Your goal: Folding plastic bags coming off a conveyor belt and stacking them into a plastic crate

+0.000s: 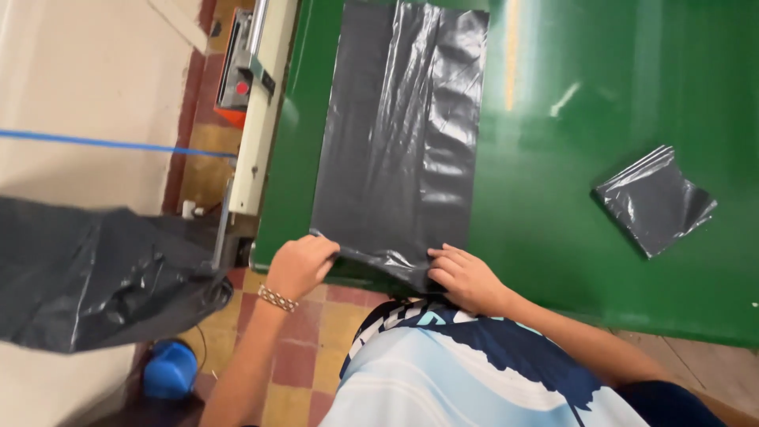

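A large dark grey plastic bag (399,134) lies flat on the glossy green table (569,237), its near edge hanging just over the table's front rim; the left hand (300,265) pinches the bag's near left corner, fingers (326,247) pressed together on the film, a beaded bracelet (277,298) at the wrist; the right hand (466,277) grips the near edge further right, its fingers (443,257) curled close on the crumpled plastic, so the edge sags between the two hands; a small folded grey plastic bag (655,199) lies well apart to the right on the table; a cream sealing machine (257,103) stands along the table's left side; a heap of black plastic (95,273) lies beyond it; a blue object (168,369) rests on the tiled floor (304,348).
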